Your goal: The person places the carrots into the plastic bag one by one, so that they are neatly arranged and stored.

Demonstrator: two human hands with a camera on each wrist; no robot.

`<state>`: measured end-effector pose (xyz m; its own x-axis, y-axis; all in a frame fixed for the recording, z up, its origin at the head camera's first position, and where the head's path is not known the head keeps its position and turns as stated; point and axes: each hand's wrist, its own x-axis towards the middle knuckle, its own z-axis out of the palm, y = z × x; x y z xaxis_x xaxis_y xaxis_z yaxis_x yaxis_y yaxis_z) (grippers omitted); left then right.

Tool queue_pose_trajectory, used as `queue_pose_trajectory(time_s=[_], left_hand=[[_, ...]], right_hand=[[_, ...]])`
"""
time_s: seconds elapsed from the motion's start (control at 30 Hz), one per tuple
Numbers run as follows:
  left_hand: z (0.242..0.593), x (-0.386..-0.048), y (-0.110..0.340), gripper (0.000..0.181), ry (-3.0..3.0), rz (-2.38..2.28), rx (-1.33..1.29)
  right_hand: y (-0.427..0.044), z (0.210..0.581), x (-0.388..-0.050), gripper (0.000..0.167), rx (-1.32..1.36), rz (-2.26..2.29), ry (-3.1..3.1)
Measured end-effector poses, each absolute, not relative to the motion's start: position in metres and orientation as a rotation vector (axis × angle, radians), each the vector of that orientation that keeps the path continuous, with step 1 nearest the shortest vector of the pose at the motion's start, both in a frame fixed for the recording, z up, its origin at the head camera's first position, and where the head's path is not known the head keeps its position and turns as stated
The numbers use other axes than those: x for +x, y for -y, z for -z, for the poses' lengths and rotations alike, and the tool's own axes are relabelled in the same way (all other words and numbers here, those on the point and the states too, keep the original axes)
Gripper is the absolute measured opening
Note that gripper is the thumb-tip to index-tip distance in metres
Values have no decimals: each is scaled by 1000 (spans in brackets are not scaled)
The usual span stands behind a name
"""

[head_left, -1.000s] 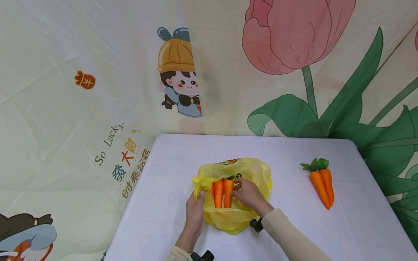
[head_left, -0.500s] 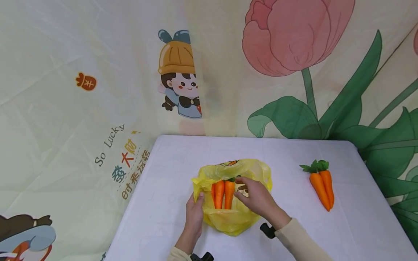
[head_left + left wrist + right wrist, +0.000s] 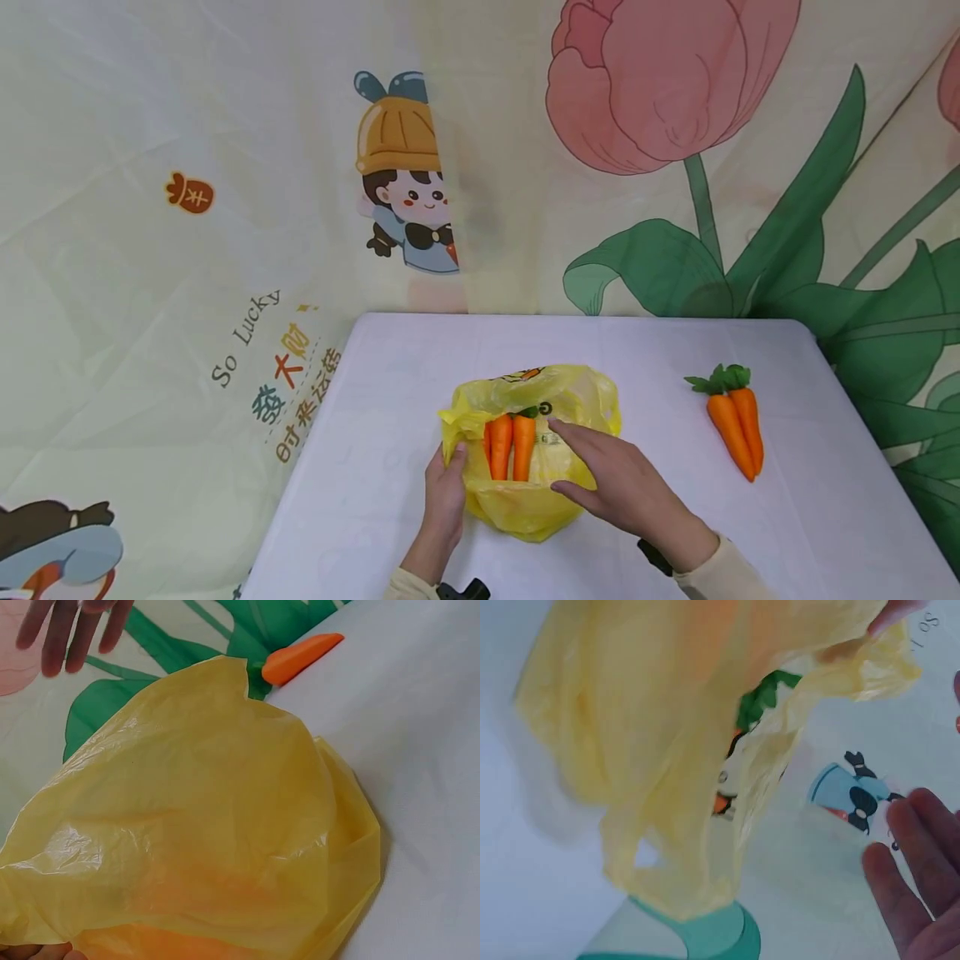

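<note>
A yellow plastic bag lies on the white table with its mouth spread toward the head camera. Inside it show several orange toy-like carrots, side by side, a bit of green leaf at their tops. My left hand grips the bag's left edge, thumb in front; its other fingers are mostly hidden behind the film. Over the bag's right side hovers my right hand, fingers extended and thumb apart, holding nothing. In the right wrist view, green leaves poke out at the opening of the bag.
Two more carrots with green tops lie together on the right of the table. A printed cloth backdrop hangs behind. Black wrist cameras are strapped to both wrists.
My right hand has drawn back from the carrots in the bag, moving right and toward me, and its fingers have straightened. The left hand keeps its grip on the bag.
</note>
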<state>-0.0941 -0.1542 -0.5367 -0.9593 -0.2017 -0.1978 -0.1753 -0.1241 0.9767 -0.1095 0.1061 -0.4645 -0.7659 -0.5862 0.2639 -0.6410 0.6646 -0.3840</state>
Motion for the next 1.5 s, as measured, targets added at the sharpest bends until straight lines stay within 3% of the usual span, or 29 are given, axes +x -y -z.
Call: queue_pose_trajectory(time_s=[0.2,0.37,0.5,0.77,1.07,1.5], left_hand=[[536,-94,154,53,2068,2302,445],[538,-95,155,53,2070,2302,448],[539,-94,155,53,2073,2297,465],[536,-93,155,55,2074,2290,476],[537,-93,156,54,2088,2284,511],[537,-94,157,55,2082,2274,512]], right_hand=[[-139,458,-112,98,1023,-529,2632],[-172,457,-121,98,851,-452,2677],[-197,465,-132,100,748,-429,2675],[-238,493,-155,122,506,-455,2705],[-267,530,-170,112,302,-633,2845],[-270,561,-179,109,18,-677,3017]])
